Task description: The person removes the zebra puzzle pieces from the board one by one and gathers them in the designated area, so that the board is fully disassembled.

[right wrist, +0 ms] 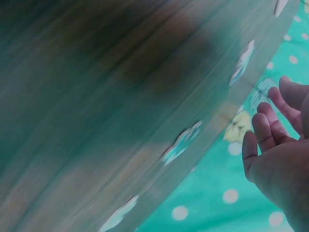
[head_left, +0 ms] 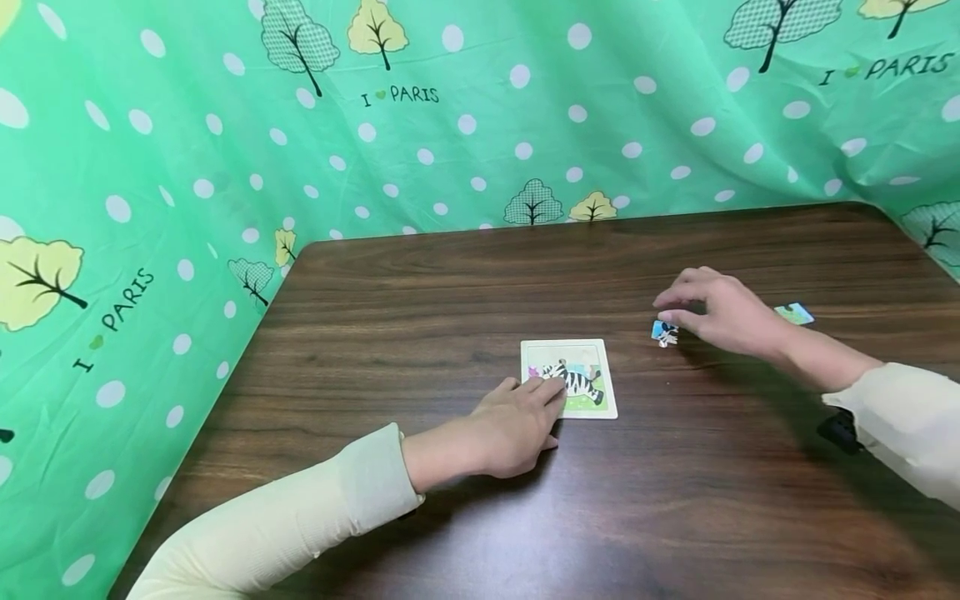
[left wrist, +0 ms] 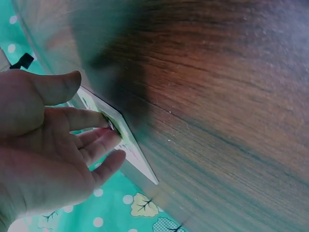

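Note:
My left hand [head_left: 513,427] rests its fingertips on a square jigsaw board [head_left: 609,402] with a pale frame and a zebra picture. In the left wrist view the fingers of that hand [left wrist: 58,140] reach onto the board [left wrist: 140,162], with the thumb held apart. My right hand [head_left: 723,312] hovers above the table to the right, its fingers loosely bent. Near its thumb lies a small blue, black and white puzzle piece [head_left: 664,332]. The right wrist view shows this hand [right wrist: 282,140] holding nothing, above several pieces lying apart, including a blue-and-white piece [right wrist: 182,142].
A blue and green puzzle piece [head_left: 795,313] lies beyond the right forearm. Everything lies on a dark wooden table [head_left: 420,308]. A green dotted cloth [head_left: 450,167] with printed trees hangs behind and to the left of the table.

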A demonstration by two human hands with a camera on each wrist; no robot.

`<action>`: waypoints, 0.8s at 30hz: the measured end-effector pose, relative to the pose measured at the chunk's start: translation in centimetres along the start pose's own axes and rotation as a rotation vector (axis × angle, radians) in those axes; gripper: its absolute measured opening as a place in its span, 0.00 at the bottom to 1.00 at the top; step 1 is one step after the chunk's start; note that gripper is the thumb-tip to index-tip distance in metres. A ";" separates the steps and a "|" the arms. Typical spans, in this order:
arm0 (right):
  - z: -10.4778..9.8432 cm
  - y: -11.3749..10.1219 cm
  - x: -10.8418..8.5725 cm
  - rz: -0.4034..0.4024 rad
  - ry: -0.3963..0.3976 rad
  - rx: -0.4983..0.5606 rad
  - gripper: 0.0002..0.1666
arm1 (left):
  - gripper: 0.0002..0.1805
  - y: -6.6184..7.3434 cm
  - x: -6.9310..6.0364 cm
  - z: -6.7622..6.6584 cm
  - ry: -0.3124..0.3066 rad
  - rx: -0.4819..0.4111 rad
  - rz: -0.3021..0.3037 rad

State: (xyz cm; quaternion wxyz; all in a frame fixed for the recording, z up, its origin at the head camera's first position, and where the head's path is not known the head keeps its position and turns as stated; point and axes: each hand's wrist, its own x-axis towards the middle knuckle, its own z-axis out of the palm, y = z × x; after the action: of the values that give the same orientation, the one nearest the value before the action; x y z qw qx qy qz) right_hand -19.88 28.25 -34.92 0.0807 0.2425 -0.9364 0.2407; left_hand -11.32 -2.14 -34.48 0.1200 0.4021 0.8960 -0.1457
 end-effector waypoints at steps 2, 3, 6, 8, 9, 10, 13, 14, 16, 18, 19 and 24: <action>0.4 -0.7 0.5 -0.009 -0.009 0.020 0.08 | 0.36 0.0 -0.1 0.1 -0.003 0.013 0.012; 0.7 -1.0 0.8 -0.015 -0.013 0.030 0.08 | 0.36 0.0 -0.1 0.1 -0.006 0.018 0.018; 1.3 -1.8 1.5 -0.030 -0.024 0.066 0.07 | 0.36 0.2 -0.3 0.1 -0.017 0.031 0.034; 1.7 -2.3 1.9 -0.052 -0.037 0.083 0.07 | 0.36 0.3 -0.5 0.2 -0.032 0.021 0.036; 2.0 -2.6 2.1 -0.060 -0.044 0.090 0.07 | 0.36 0.4 -0.6 0.2 -0.041 0.013 0.032; 2.2 -2.9 2.3 -0.071 -0.053 0.097 0.07 | 0.36 0.4 -0.6 0.1 -0.045 0.001 0.029; 2.9 -3.7 2.6 -0.103 -0.084 0.119 0.07 | 0.35 0.5 -0.7 0.0 -0.049 -0.023 0.018; 3.1 -4.0 2.8 -0.105 -0.092 0.127 0.07 | 0.35 0.6 -0.6 0.0 -0.047 -0.025 0.015; 3.5 -4.6 3.0 -0.117 -0.108 0.146 0.08 | 0.35 0.6 -0.6 -0.1 -0.043 -0.023 0.009; 3.9 -5.0 3.3 -0.122 -0.121 0.157 0.08 | 0.35 0.7 -0.6 -0.2 -0.044 -0.022 0.000; 4.1 -5.2 3.4 -0.125 -0.127 0.160 0.08 | 0.35 0.7 -0.6 -0.3 -0.049 -0.022 -0.005; 5.0 -5.9 3.9 -0.152 -0.155 0.176 0.08 | 0.35 1.0 -0.4 -0.7 -0.090 -0.019 -0.009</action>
State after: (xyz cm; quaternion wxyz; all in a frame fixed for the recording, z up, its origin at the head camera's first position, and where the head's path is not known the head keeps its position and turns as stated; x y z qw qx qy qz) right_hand -20.58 19.64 -35.79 0.0046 0.3368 -0.8940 0.2956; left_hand -10.42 -1.55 -33.85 0.1632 0.3898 0.8929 -0.1555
